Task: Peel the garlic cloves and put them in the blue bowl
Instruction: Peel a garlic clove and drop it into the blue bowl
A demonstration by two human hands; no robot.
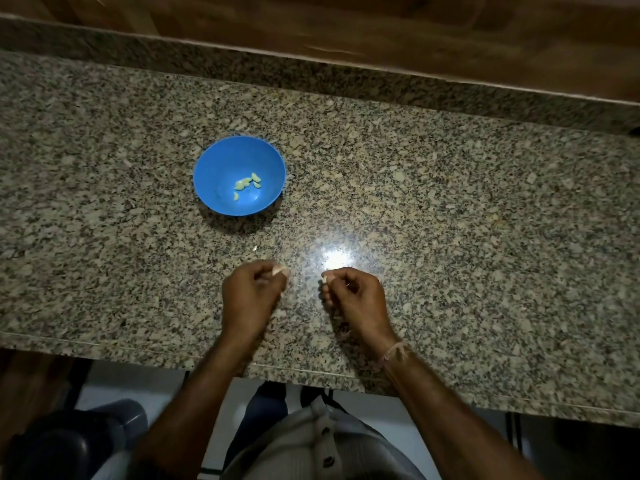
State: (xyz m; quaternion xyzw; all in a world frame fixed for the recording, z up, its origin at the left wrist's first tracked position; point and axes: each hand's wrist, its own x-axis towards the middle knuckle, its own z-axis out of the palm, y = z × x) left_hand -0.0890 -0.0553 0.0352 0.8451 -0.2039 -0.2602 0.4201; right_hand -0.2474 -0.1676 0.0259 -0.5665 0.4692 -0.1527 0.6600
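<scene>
My left hand [251,292] is curled up, and its fingertips pinch a small pale bit [278,270] that looks like a garlic clove or its skin; it is too blurry for me to tell which. My right hand [353,292] is curled up too, and its thumb and first finger pinch another small whitish piece [325,278], maybe peel, but I cannot be sure. My two hands are near each other, side by side, with a gap between them, and they hang just over the near part of the tabletop [450,209]. There is a thin pale band [393,351] around my right wrist. The tabletop is speckled stone, grey and tan, and a bright spot of light [334,259] shines on it just past my right hand. A tiny pale scrap [255,248] lies on the stone a little farther away than my left hand. Farther still and a bit to the left sits the blue bowl [221,161]. It stands upright, well apart from my hands. A few peeled garlic cloves [247,185] lie at the bottom of it, pale yellow, close together. At the far edge of the tabletop there is a brown wooden wall [346,22]. Down near me I can see my light shirt with buttons [325,441].
</scene>
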